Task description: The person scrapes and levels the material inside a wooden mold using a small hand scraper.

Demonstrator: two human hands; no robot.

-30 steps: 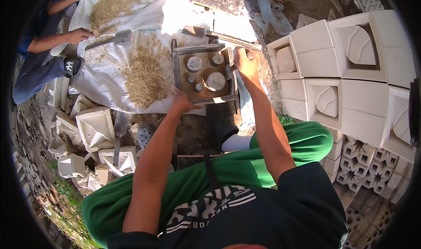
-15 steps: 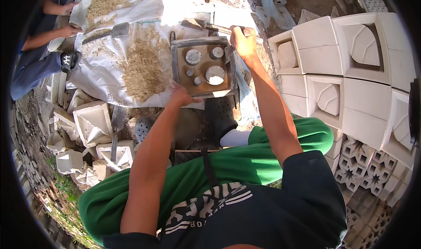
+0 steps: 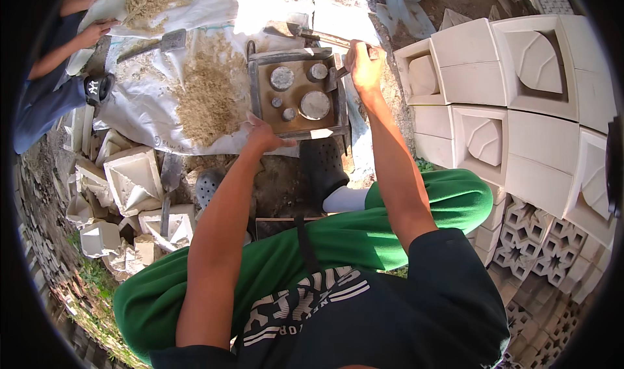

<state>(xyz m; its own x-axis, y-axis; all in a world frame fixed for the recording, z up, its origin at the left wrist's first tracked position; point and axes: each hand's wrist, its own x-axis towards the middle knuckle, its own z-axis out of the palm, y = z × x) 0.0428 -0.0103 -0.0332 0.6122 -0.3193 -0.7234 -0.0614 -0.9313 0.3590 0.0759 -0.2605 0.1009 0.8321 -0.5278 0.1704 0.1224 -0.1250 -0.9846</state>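
A square mould frame [image 3: 254,89] with grey, worn sides lies in front of me, filled with brown, sandy material. Several round grey discs of different sizes stand in it, the largest disc [image 3: 314,105] at the near right. My left hand [image 3: 265,137] is closed on the frame's near left corner, thumb along the near side. In my right hand [image 3: 364,63], above the far right corner, is a small trowel [image 3: 333,81]. Its flat blade meets the frame's inner right side; the fingers hide most of the handle.
Loose sand [image 3: 208,96] and a shovel-like tool [image 3: 172,40] lie on a white sheet [image 3: 136,112]. A co-worker's hands [image 3: 97,31] are at the far left. Pale cast blocks [image 3: 539,131] are stacked at right, broken pieces [image 3: 133,180] at left. Another trowel [image 3: 170,174] rests among them.
My right hand has shifted slightly right and nearer, and more of the trowel blade shows inside the frame. My left hand stays at its corner. The co-worker's hands have moved a little farther away.
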